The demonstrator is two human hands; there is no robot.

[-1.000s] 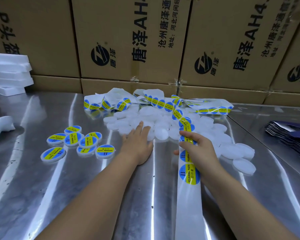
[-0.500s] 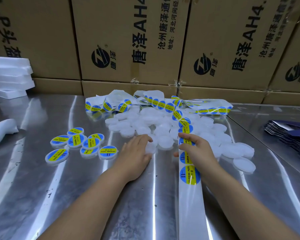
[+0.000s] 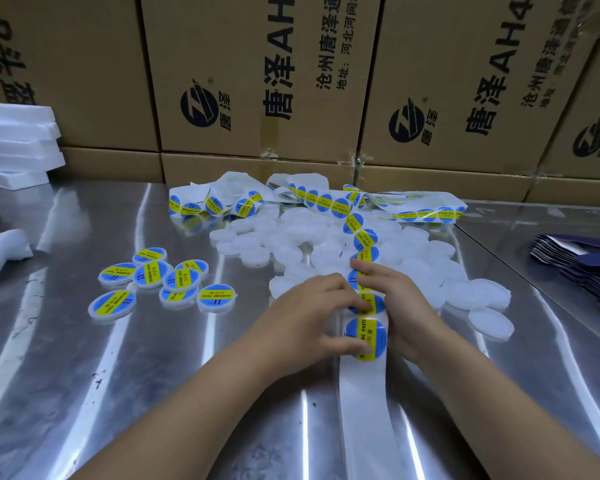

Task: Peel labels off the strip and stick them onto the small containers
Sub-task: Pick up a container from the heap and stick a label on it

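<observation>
Cardboard boxes (image 3: 257,81) fill the top of the frame behind a steel table (image 3: 84,375). The label strip (image 3: 368,410) runs from upper centre down to the bottom edge, crossing a pile of bare white containers (image 3: 291,237) at centre. Labelled containers (image 3: 174,278) lie centre-left. The right hand (image 3: 399,306) curls its fingers over the strip, gripping it. The left hand (image 3: 309,310) pinches a blue-and-yellow label (image 3: 368,334) on the strip between curled thumb and forefinger.

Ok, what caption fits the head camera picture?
Left hand pinches a label on the strip the right hand holds, white containers piled behind.
</observation>
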